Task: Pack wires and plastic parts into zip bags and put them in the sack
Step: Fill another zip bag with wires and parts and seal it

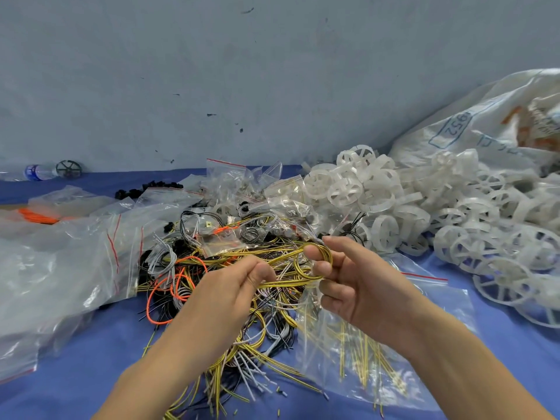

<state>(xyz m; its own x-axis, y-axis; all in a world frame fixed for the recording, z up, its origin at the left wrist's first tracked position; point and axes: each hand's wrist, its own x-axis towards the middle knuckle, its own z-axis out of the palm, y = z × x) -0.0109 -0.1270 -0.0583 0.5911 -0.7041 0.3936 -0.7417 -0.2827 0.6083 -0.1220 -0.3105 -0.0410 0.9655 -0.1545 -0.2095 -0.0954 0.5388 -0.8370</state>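
A bundle of yellow-and-black wires (295, 262) is stretched between my two hands above a tangled wire pile (218, 268). My left hand (233, 295) pinches one end of the bundle. My right hand (354, 283) has the loop wound round its fingers, thumb pressed on it. Under my right hand lies a clear zip bag (363, 359) with yellow wires inside. White plastic wheel parts (424, 213) are heaped at the right. The white sack (485, 122) lies behind them.
Several empty zip bags (60, 268) are piled at the left on the blue cloth (75, 383). Small filled bags (242, 189) and black parts (145, 189) lie farther back. An orange wire bundle (36, 215) and a water bottle (33, 172) sit far left by the wall.
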